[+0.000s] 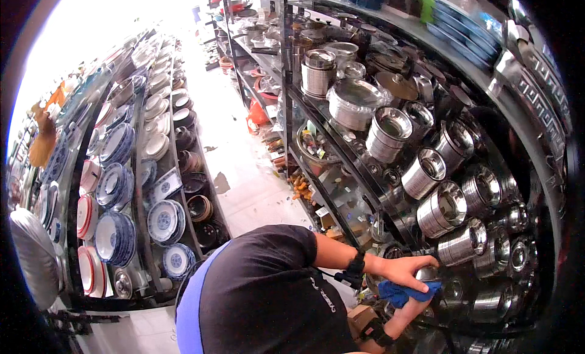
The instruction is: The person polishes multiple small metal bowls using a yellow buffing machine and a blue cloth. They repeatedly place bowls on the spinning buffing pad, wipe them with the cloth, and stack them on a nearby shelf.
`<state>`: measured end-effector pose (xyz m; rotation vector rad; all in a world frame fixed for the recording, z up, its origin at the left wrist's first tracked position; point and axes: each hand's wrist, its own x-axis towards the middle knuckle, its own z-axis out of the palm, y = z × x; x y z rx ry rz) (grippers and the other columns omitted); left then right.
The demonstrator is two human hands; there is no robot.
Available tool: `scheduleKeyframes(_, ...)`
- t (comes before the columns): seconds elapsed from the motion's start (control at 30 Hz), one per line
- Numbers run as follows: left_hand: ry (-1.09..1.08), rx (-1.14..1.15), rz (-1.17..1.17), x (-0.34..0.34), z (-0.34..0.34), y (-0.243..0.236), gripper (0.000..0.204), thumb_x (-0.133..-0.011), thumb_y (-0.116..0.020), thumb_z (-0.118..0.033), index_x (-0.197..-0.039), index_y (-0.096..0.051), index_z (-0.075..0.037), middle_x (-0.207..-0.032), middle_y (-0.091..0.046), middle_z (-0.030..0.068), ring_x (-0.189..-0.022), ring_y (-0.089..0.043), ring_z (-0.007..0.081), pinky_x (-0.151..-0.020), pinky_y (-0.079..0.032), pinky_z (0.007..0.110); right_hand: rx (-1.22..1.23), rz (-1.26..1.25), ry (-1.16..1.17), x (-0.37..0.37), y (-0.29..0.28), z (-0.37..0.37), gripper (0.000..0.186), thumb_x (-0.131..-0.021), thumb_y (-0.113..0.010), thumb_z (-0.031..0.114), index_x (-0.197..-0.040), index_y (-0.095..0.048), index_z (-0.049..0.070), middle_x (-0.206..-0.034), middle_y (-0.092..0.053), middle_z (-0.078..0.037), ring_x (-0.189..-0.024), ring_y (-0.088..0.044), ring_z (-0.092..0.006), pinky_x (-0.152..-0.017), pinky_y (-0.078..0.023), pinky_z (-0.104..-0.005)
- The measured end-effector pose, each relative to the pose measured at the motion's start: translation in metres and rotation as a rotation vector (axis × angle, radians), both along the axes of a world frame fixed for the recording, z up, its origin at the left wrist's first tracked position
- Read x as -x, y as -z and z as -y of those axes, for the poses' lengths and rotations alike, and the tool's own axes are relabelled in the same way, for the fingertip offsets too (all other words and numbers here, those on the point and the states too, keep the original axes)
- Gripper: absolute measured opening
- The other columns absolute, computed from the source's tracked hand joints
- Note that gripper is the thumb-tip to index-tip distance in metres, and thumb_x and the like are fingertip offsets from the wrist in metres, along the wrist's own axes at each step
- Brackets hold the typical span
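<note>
Now my left hand (405, 271) pinches a metal piece (428, 273), fingers curved; my right hand (416, 309) grips cloth (399, 293), fingers mostly hidden.

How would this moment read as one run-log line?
left hand: holds metal item | right hand: holds blue cloth beside it | right side: stacked metal bowls | left side: stacked plates

Black short-sleeved shirt (262, 287), violet-blue panel (204, 293) along one side, small white marking (323, 294). Bulky black straps (355, 265), both wrists.
</note>
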<state>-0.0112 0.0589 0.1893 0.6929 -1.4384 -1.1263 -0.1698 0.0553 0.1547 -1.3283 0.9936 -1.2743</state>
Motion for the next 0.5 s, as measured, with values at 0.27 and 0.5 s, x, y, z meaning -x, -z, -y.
scheduleKeyframes(0.27, 0.019, 0.036, 0.361, -0.065, -0.003, 0.016, 0.062, -0.068, -0.069, -0.017, -0.123, -0.048, -0.001, -0.119, -0.054, 0.0156, -0.115, -0.051, 0.0264, -0.098, -0.041, 0.037, 0.065, -0.866, -0.260, -0.042, -0.024, -0.008, 0.047, -0.073, -0.070, 0.018, -0.114, -0.058, -0.001, -0.110, -0.062, -0.020, -0.106, -0.059, -0.0294, -0.094, -0.043, -0.0403)
scheduleKeyframes(0.5, -0.189, -0.217, -0.105, -0.154, -0.037, -0.001, 0.048, -0.083, -0.063, -0.019, -0.126, -0.051, -0.001, -0.113, -0.060, 0.0086, -0.108, -0.054, 0.0190, -0.097, -0.042, 0.033, 0.530, -0.639, -0.119, -0.068, -0.012, -0.001, 0.056, -0.071, -0.069, 0.007, -0.124, -0.053, -0.002, -0.121, -0.057, -0.022, -0.115, -0.054, -0.0329, -0.100, -0.039, -0.0425)
